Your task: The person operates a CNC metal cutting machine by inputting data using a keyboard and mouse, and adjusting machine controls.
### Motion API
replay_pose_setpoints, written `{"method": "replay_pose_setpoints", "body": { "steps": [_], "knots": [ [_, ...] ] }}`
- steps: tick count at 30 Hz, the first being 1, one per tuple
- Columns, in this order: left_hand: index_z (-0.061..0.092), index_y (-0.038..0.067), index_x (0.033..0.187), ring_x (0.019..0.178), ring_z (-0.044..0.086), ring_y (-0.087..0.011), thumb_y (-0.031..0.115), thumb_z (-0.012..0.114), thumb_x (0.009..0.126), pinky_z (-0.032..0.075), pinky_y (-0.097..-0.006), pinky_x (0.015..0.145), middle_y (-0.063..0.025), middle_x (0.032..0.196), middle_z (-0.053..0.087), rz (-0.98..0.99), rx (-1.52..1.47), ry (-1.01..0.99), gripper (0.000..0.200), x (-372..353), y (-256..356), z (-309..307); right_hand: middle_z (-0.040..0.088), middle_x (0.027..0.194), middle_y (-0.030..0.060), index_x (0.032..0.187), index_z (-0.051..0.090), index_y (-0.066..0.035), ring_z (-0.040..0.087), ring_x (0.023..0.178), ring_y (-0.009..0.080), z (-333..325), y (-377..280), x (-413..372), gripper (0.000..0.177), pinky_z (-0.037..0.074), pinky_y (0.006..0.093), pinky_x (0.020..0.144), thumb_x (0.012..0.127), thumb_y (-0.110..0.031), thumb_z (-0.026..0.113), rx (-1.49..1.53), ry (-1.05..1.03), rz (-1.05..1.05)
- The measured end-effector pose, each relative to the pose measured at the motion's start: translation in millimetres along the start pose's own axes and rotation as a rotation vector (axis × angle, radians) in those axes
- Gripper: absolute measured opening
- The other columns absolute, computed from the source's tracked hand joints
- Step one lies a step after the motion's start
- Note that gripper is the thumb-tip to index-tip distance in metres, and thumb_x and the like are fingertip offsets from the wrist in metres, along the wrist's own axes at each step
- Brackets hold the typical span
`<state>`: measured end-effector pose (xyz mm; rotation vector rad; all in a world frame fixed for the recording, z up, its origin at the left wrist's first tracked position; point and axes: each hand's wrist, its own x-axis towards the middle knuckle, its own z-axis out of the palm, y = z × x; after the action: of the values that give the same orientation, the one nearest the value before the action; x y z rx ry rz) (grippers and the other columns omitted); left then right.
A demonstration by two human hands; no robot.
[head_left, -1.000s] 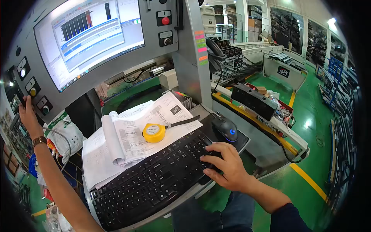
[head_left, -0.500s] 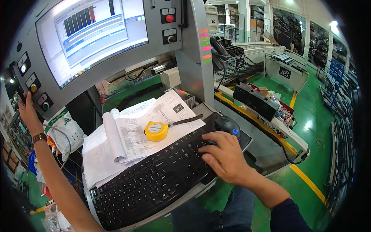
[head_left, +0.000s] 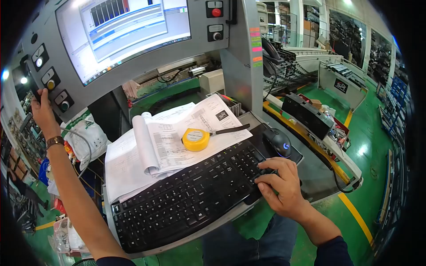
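My left hand is raised to the left edge of the grey control panel, its fingers closed around a black handle. My right hand rests at the right end of the black keyboard, fingers bent and apart over the number keys. Just beyond it lies a black mouse with a lit logo. Behind the keyboard, printed sheets are spread out, with one page rolled back. On them sits a yellow tape measure with a black strap.
The lit screen shows software windows. Push buttons and knobs flank it. At left hang a white bag and a grey cable. To the right stand a yellow-edged machine rail, a black box and racks of long profiles.
The view has shifted, so the panel, papers and keyboard appear further right and slightly higher. My left hand stays at the handle; my right hand stays over the keyboard's right end.
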<state>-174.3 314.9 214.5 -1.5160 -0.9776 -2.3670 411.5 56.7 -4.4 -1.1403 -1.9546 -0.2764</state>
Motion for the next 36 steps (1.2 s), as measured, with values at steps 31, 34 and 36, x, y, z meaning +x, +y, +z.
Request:
{"method": "replay_pose_setpoints", "body": {
  "steps": [31,34,36],
  "knots": [
    [0.059,0.003,0.120,0.089,0.054,-0.0095,0.021,0.068,0.102,0.042,-0.0257,0.078,0.0002,0.104,0.061,-0.036,0.031,0.017,0.026,-21,28,13,0.067,0.119,0.0040,0.104,0.076,-0.015,0.061,0.106,0.0252,28,-23,3,0.027,0.042,0.0445,0.098,0.081,-0.025,0.084,0.126,-0.072,-0.161],
    [0.060,0.003,0.119,0.091,0.055,-0.0102,0.022,0.069,0.102,0.042,-0.0259,0.079,-0.0005,0.105,0.062,-0.020,0.027,0.014,0.027,-19,25,12,0.067,0.118,0.0038,0.102,0.075,-0.015,0.062,0.106,0.0247,21,-23,3,0.024,0.042,0.0437,0.097,0.081,-0.023,0.084,0.133,-0.049,-0.153],
    [0.061,0.003,0.118,0.092,0.056,-0.0109,0.023,0.070,0.101,0.043,-0.0267,0.080,-0.0010,0.106,0.063,-0.044,0.042,0.021,0.027,-20,28,12,0.067,0.118,0.0039,0.102,0.074,-0.014,0.062,0.106,0.0249,18,-22,3,0.024,0.042,0.0434,0.096,0.082,-0.022,0.084,0.142,-0.028,-0.133]
  ]
}}
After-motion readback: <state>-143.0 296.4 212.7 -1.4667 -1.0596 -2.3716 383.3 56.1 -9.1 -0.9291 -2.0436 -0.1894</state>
